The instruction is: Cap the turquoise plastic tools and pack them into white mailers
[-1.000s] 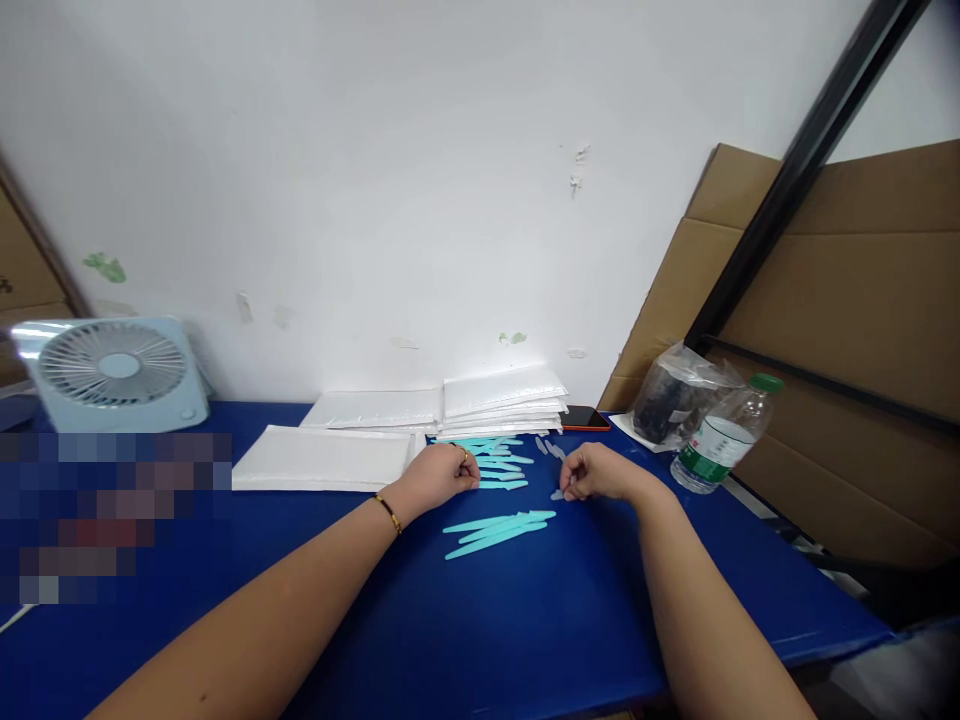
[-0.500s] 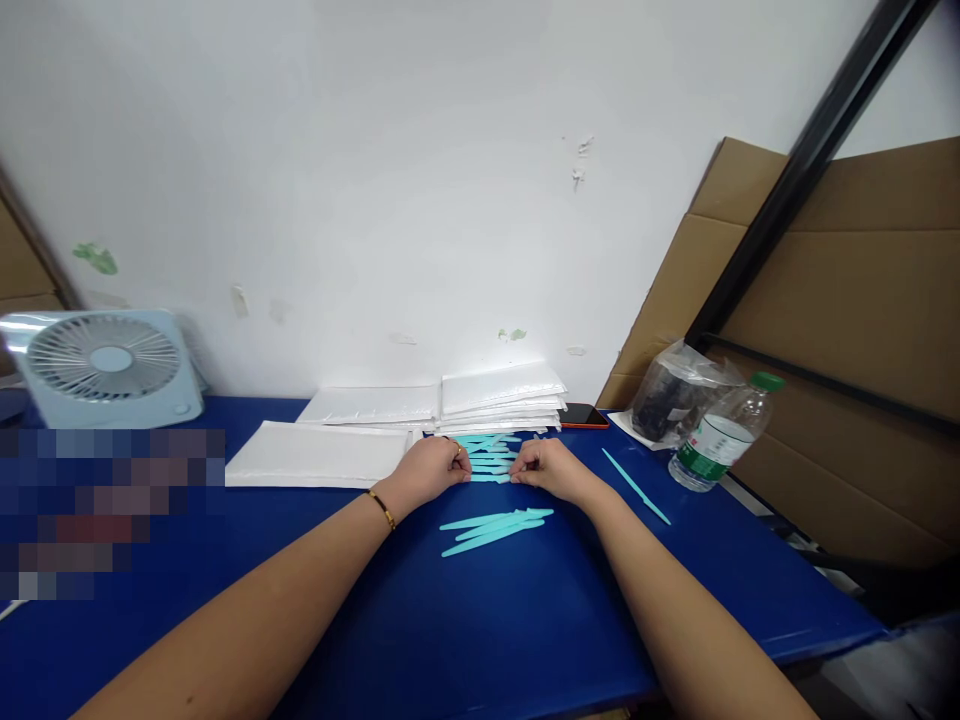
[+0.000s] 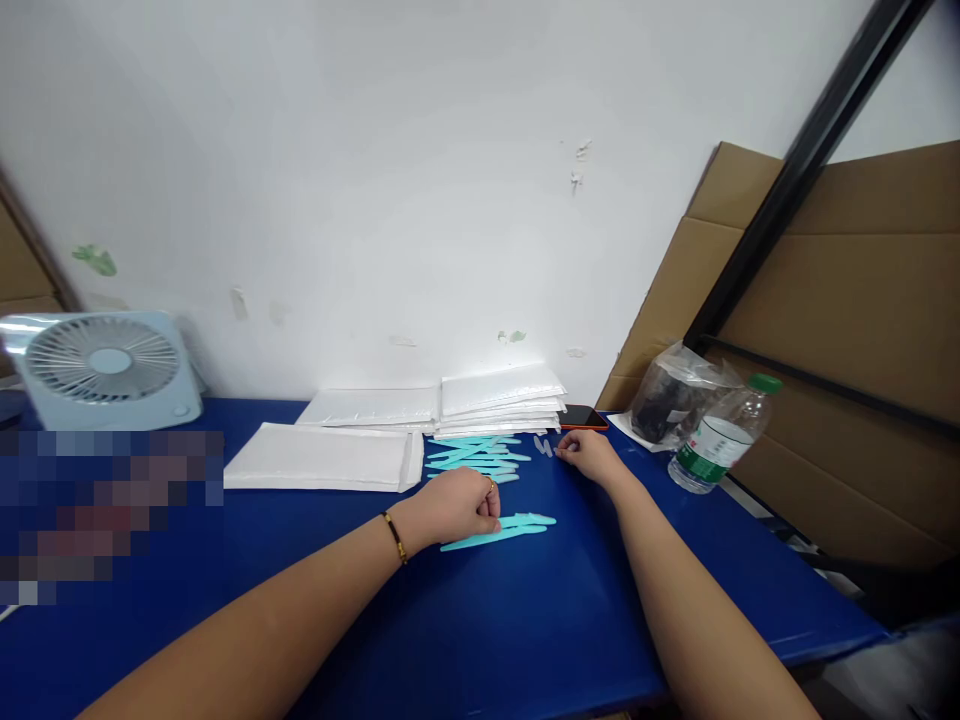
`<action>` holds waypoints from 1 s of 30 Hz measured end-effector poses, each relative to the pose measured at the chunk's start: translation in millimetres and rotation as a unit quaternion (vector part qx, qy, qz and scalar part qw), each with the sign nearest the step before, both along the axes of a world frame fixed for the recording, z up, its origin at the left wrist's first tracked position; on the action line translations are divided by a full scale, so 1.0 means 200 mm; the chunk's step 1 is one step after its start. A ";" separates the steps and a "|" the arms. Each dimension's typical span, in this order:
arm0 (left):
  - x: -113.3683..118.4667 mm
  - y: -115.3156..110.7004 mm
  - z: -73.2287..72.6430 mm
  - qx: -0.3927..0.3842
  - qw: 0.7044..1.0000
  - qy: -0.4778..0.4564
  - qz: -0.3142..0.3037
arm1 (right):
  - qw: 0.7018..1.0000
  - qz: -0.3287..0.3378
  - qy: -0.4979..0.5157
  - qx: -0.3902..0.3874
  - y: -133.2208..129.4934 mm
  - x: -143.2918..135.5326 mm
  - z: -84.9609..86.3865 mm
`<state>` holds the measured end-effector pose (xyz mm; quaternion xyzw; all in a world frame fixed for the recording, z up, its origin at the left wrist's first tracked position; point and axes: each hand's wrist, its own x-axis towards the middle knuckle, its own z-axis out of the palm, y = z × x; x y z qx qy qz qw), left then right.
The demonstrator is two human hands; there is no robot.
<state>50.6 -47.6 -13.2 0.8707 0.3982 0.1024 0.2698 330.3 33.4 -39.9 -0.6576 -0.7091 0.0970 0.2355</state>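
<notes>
My left hand (image 3: pixel 459 502) is closed in a pinch over the front group of turquoise eyebrow razors (image 3: pixel 517 527), its fingertips on one of them. Those razors lie side by side, and the hand covers some of their left ends. Behind it, more turquoise razors (image 3: pixel 480 458) are spread in a loose stack. My right hand (image 3: pixel 592 455) is at the right of that stack, thumb and fingers pinched on a tiny clear cap, only partly seen. Beside its fingertips a few small clear caps (image 3: pixel 542 446) lie on the blue table (image 3: pixel 465 630).
White padded mailers (image 3: pixel 499 390) are stacked against the wall, with another mailer (image 3: pixel 322 457) at left. A phone (image 3: pixel 583 416), a bagged dark item (image 3: pixel 664 400) and a water bottle (image 3: pixel 712 445) stand right. A fan (image 3: pixel 109 365) is far left.
My left hand has come nearer, from the back stack to the front razors. My right hand has moved right to the clear caps. My right forearm now covers the lone razor at right.
</notes>
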 end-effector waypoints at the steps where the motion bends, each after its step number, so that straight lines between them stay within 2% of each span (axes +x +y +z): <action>1: 0.00 0.00 0.00 -0.015 1.000 -0.002 0.001 | 1.000 0.002 0.002 -0.002 0.00 0.00 -0.01; 4: -0.01 0.02 0.00 -0.015 1.000 -0.018 0.005 | 1.000 0.010 0.014 -0.001 0.00 0.00 0.00; 6: -0.02 0.04 -0.01 0.016 0.998 -0.050 0.026 | 0.999 0.022 0.032 0.000 -0.02 0.00 0.03; 8: -0.04 0.08 -0.03 0.048 0.993 -0.094 0.060 | 0.994 0.059 0.092 -0.011 -0.04 -0.02 0.06; 12: -0.09 0.16 -0.07 0.057 0.978 -0.162 0.116 | 0.950 0.152 0.268 -0.055 -0.10 -0.09 0.12; 14: -0.10 0.19 -0.09 0.049 0.975 -0.179 0.125 | 0.928 0.177 0.318 -0.074 -0.12 -0.11 0.13; 17: -0.11 0.21 -0.09 0.046 0.970 -0.193 0.142 | 0.903 0.195 0.374 -0.082 -0.13 -0.15 0.12; 20: -0.11 0.22 -0.10 0.034 0.965 -0.203 0.161 | 0.885 0.189 0.423 -0.047 -0.13 -0.17 0.12; 25: -0.11 0.24 -0.12 0.017 0.959 -0.215 0.183 | 0.882 0.194 0.429 0.011 -0.14 -0.21 0.13; 30: -0.10 0.25 -0.12 0.008 0.959 -0.211 0.190 | 0.894 0.216 0.393 0.009 -0.14 -0.22 0.13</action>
